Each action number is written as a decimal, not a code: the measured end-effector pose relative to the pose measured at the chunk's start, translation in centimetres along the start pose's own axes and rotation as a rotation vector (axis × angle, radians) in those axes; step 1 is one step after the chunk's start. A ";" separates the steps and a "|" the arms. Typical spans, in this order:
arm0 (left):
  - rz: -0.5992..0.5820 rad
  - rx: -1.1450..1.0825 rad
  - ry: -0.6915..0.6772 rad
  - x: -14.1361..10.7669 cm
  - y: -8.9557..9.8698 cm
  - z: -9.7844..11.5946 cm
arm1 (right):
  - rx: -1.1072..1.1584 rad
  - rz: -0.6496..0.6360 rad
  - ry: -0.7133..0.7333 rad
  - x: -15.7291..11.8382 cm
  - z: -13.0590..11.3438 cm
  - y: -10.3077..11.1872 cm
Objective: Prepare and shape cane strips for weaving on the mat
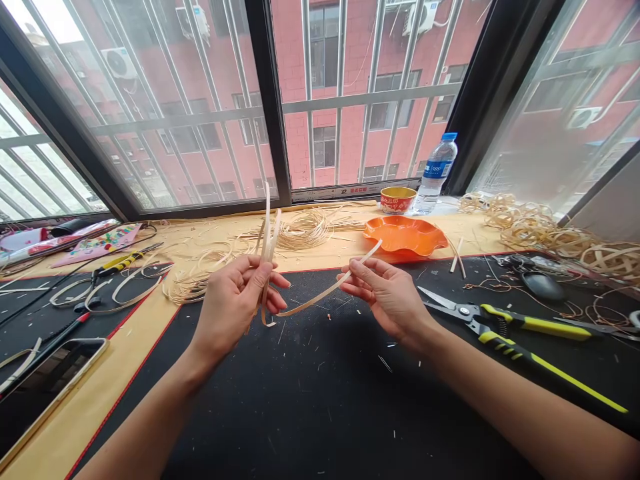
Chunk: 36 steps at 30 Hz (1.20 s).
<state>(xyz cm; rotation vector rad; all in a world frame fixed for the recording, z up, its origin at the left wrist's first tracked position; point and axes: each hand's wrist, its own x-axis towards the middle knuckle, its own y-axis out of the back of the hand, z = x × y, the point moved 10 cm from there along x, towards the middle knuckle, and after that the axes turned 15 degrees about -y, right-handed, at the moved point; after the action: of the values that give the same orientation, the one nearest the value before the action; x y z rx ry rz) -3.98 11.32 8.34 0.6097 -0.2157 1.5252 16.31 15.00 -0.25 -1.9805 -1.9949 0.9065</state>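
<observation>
Over a black mat (320,413), left hand (233,307) and right hand (387,297) grip cane strips (320,301).

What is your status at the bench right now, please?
Left hand pinching cane strips. Right hand pinching one cane strip. Nothing in the way; yellow-handled snips lie to the right.

Daylight pours in through the big window (280,100) ahead of me, soft and even, and the sky (45,17) blows out to white in the top left corner. My left hand (233,310) and right hand (387,297) are well lit, casting only faint, diffuse shadows on the black mat (310,400). The cane strips (267,260) look crisp, with no real motion blur. Toward the edges, the wide lens bends the window bars (47,167), and a small highlight glints off the orange dish (405,237).
</observation>
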 end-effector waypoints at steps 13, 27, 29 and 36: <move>0.469 0.078 -0.217 0.2 5.6 0.4 | -0.100 0.051 -0.013 1.0 -0.4 0.8; 0.492 0.091 -0.247 -0.1 5.6 0.9 | 0.010 0.126 0.111 1.7 -2.0 2.8; 0.429 0.004 -0.146 0.2 4.9 -0.2 | 0.004 0.124 0.110 2.0 -1.9 3.0; -0.053 -0.101 0.147 -0.4 -1.2 -2.9 | -0.101 -0.026 -0.055 1.6 0.1 0.6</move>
<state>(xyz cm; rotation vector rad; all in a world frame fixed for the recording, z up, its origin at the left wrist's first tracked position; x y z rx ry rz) -3.53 12.53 5.47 0.4187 -0.1617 1.4915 16.59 16.44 -1.06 -1.9976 -2.1309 0.8809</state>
